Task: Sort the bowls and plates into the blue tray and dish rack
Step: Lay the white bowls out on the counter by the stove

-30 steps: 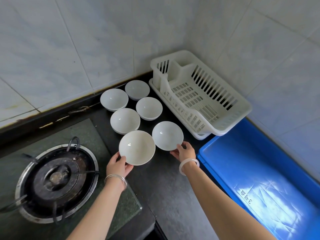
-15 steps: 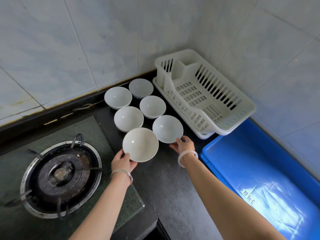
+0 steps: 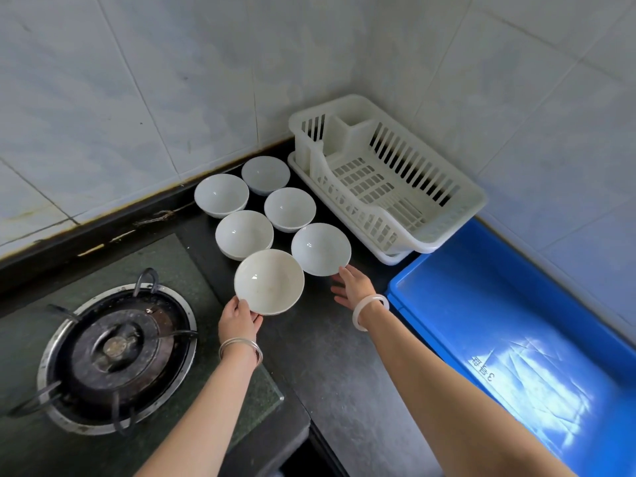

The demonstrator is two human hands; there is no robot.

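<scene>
Just left of the dish rack (image 3: 375,216), six white bowls (image 3: 243,234) stand on the dark surface (image 3: 344,373). They sit in two rows of three that run alongside the rack's long side, each bowl mouth up. The rack is white slatted plastic. Its long axis runs from the tiled wall (image 3: 172,80) in the corner out toward the near right, and a cutlery pocket sits at its far end. The blue tray (image 3: 499,304) lies just beside the rack's near end, and its long axis carries on along much the same line toward the near right.

The left hand (image 3: 239,320) holds the nearest bowl (image 3: 269,282), the last one in the row farther from the rack. The thumb lies over the near rim and the fingers are curled beneath it. The mouth of this bowl tips slightly toward the camera; I cannot tell whether its foot is off the surface. Thin metal bangles (image 3: 241,351) ring that wrist.

The right hand (image 3: 354,287) reaches for the end bowl (image 3: 320,249), the last one in the row next to the rack. The fingers are nearly straight, with a fingertip touching the bowl's near rim, and the thumb is spread away from it, so nothing is grasped. That bowl sits level. A pale bangle (image 3: 370,311) circles that wrist.

Well left of the rack, beyond the bowls, a round gas burner (image 3: 113,352) sits in a green glass top.
</scene>
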